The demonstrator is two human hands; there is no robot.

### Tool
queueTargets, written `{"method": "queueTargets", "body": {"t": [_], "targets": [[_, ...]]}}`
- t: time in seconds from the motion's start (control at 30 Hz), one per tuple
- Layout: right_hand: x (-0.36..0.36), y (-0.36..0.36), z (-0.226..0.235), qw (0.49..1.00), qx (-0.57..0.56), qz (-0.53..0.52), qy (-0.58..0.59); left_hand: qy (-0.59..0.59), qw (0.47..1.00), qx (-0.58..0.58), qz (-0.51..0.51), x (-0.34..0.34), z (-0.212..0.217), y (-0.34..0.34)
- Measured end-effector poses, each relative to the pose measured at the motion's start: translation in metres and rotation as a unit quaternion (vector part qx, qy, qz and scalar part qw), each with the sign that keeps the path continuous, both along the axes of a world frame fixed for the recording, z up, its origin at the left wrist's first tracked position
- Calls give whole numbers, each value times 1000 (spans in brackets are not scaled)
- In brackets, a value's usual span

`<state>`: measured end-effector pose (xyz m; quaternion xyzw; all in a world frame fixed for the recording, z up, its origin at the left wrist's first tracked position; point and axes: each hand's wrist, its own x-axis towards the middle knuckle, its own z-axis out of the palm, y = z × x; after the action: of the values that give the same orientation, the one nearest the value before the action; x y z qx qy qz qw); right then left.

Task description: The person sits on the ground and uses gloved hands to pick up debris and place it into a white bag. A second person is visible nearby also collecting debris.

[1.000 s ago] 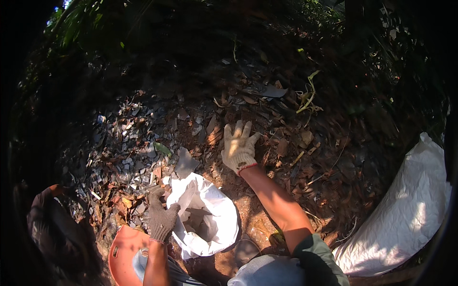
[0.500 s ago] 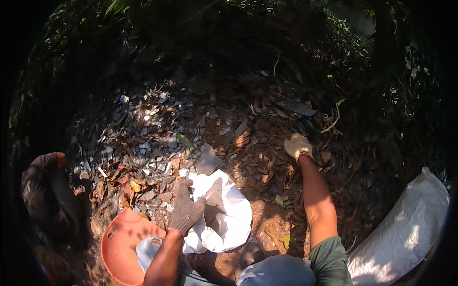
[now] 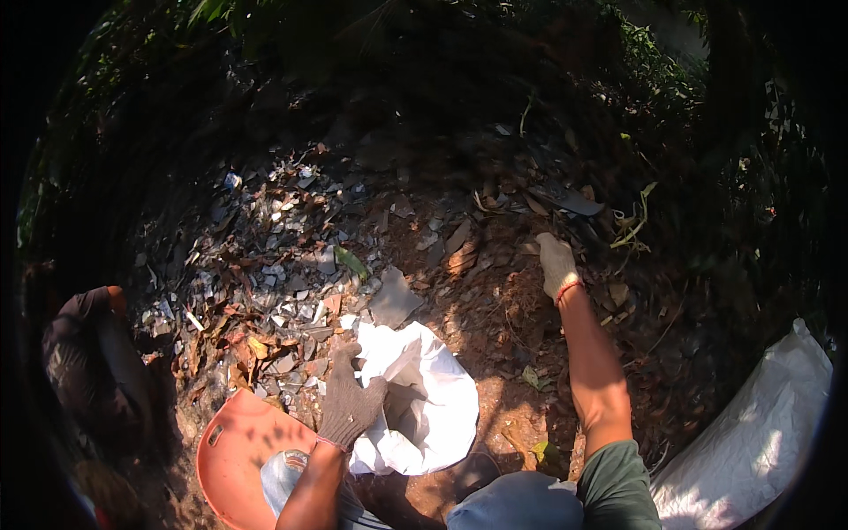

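Observation:
My left hand [image 3: 351, 402], in a grey-brown knitted glove, grips the rim of a white sack [image 3: 450, 389]. The sack stands with its mouth open in front of my knees; its inside is partly in shadow. My right hand [image 3: 558, 265], in a cream glove, is stretched out low over the ground to the right. Its fingers look pressed together and point down at dark litter; whatever they hold is hidden. Flat broken shards and dry leaves lie around both hands, with one large grey shard [image 3: 395, 299] just beyond the sack.
An orange-red plastic scoop [image 3: 243, 450] with a handle slot lies left of my leg. Another full-looking white sack [image 3: 751, 450] lies at the right. A person in dark clothes [image 3: 93, 362] is at the far left. A heap of shards [image 3: 283, 212] spreads ahead, below green plants.
My right hand has reached slightly farther out, and its fingers have straightened from a more curled shape. My left hand still grips the sack rim. The whole view has shifted a little.

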<state>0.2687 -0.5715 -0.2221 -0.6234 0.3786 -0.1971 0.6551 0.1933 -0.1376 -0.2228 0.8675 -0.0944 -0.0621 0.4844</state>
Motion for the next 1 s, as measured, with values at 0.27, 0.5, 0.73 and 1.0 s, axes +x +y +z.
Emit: {"method": "queueTargets", "body": {"t": [0.27, 0.5, 0.73, 1.0], "targets": [[148, 104, -47, 983, -137, -59, 108, 8, 998, 51, -17, 1, 5, -18], [198, 100, -72, 866, -407, 186, 222, 86, 992, 89, 11, -29, 8, 3], [251, 61, -71, 917, -256, 183, 243, 27, 984, 172, 46, -41, -22, 19], [177, 61, -76, 979, 72, 182, -61, -34, 994, 91, 58, -37, -16, -16]]}}
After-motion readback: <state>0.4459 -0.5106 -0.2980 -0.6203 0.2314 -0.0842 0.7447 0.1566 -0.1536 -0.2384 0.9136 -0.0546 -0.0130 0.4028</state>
